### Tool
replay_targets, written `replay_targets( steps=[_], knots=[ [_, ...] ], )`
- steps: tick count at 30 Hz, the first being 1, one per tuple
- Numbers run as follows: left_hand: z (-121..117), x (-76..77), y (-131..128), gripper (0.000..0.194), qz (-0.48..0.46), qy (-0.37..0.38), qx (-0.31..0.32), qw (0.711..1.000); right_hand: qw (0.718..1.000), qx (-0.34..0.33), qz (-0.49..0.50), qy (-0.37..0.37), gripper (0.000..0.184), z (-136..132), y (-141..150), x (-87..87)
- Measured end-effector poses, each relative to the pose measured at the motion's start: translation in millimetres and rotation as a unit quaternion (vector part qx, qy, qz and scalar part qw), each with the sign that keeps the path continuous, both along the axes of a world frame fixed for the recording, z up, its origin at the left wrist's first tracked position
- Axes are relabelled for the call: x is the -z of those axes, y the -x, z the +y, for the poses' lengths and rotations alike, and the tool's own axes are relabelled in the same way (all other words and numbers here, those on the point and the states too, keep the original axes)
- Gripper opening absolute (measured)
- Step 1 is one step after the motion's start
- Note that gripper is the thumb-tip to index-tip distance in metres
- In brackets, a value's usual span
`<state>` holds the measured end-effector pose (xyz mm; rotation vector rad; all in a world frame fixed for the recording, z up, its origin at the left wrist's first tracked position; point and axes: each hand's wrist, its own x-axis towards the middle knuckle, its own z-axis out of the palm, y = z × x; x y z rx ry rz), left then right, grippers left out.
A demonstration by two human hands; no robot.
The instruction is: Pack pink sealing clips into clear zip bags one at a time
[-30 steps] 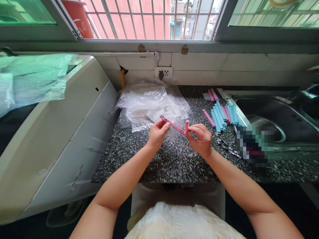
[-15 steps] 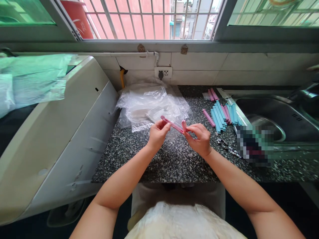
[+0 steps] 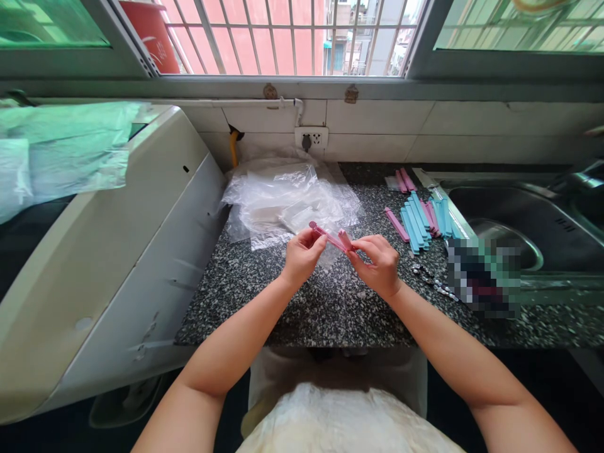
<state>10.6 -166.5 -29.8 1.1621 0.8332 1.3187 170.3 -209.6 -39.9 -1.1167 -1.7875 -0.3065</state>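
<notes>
Between my two hands, above the speckled counter, is a pink bag sealing clip (image 3: 333,240). My left hand (image 3: 302,255) pinches its left end between thumb and fingers. At its right end, my right hand (image 3: 377,261) grips it with the fingertips, and a short pink arm of the clip sticks up there at an angle. Clear plastic bags (image 3: 292,198) lie heaped just behind my left hand. Off to the right of my right hand is a pile of blue clips (image 3: 415,223), with pink clips (image 3: 430,218) among them and a single pink clip (image 3: 396,224) on its left side.
A steel sink (image 3: 509,207) is set into the counter (image 3: 302,308) at the right. Small shiny dark pieces (image 3: 434,282) lie before it, beside a blurred-out patch. On the left stands a large white appliance (image 3: 155,251). A wall socket (image 3: 311,137) with a plug sits behind the bags.
The short arm of the pink clip has tilted left, toward the long arm. My left hand has shifted slightly to the right; both hands keep their hold.
</notes>
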Motion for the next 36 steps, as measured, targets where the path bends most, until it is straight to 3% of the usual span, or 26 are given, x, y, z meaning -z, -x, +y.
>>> replay_targets(
  steps=[21,36],
  knots=[
    [0.4,11.0,-0.6,0.017,0.08,-0.087,-0.005,0.993,0.999,0.014,-0.015,0.041,0.009,1.5,-1.2,6.2],
    [0.3,15.5,-0.5,0.018,0.089,-0.107,0.001,0.99,0.998,0.024,-0.016,0.05,0.009,2.5,0.1,6.6]
  ],
)
